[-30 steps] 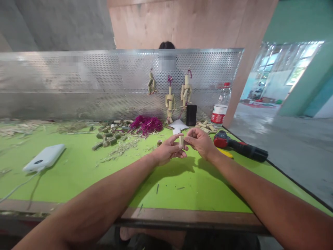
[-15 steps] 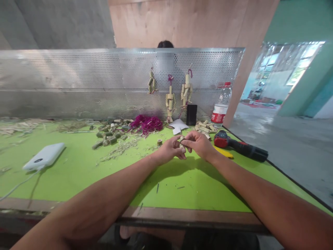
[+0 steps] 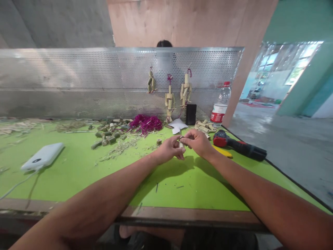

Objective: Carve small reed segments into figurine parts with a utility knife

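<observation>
Over the green tabletop, my left hand (image 3: 170, 149) is closed around a short, pale bamboo piece (image 3: 181, 144), holding it roughly upright between thumb and fingers. My right hand (image 3: 197, 142) meets it from the other side, thumb and fingertips pinched together at the upper end of the piece. Something small and dark shows at that pinch, too hidden to name. A short bamboo ring (image 3: 159, 142) stands on the table just left of my hands. Behind them lies a white paper cutout (image 3: 178, 125). Jointed bamboo figures (image 3: 169, 99) hang on the perforated metal panel.
Right of my hands lie a yellow-handled tool (image 3: 222, 151) and a red-and-black power drill (image 3: 238, 145). Cut bamboo pieces (image 3: 204, 125), purple string (image 3: 147, 124) and green bamboo bits (image 3: 108, 136) lie behind. A white power bank (image 3: 43, 156) is at left. Someone sits behind the panel (image 3: 78, 83).
My right hand's fingertips have shifted slightly up and left onto the top of the bamboo piece, so more of its side shows. My left hand keeps its hold.
</observation>
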`<state>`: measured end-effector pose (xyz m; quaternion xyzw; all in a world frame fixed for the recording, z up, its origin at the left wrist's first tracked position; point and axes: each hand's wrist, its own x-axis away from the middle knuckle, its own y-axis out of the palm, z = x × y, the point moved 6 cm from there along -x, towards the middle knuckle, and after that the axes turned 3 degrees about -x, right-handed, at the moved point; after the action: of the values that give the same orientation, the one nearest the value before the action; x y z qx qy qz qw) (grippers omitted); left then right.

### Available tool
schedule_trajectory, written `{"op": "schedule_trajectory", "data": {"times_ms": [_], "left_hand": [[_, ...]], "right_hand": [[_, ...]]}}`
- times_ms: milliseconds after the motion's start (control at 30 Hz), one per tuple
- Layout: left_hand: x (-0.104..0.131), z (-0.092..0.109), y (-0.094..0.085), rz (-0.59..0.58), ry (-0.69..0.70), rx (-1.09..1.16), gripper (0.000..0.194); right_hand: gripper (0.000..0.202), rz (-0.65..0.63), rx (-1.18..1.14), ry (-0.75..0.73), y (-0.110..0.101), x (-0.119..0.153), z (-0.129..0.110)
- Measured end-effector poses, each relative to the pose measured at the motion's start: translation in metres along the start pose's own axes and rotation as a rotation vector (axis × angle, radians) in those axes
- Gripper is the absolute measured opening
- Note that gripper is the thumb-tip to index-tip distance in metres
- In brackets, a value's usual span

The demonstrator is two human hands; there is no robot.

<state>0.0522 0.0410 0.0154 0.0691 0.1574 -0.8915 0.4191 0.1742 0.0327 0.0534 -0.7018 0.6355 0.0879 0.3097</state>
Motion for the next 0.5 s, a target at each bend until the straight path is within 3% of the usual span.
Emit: {"op": "schedule_trajectory", "data": {"times_ms": [100, 233, 333, 500], "left_hand": [[0.001, 0.000, -0.001, 0.023, -0.014, -0.031, 0.063], [0.002, 0.001, -0.001, -0.008, -0.006, 0.001, 0.064], [0.003, 0.002, 0.000, -0.031, -0.013, 0.061, 0.063], [0.003, 0.002, 0.003, -0.072, -0.005, 0.227, 0.057]], "right_hand": [[0.026, -0.043, -0.003, -0.018, 0.003, -0.001, 0.001], [0.025, 0.050, 0.029, -0.015, -0.003, -0.001, 0.003], [0.027, -0.049, -0.032, -0.023, 0.002, -0.001, 0.002], [0.027, 0.115, 0.080, -0.070, -0.012, -0.003, -0.002]]}}
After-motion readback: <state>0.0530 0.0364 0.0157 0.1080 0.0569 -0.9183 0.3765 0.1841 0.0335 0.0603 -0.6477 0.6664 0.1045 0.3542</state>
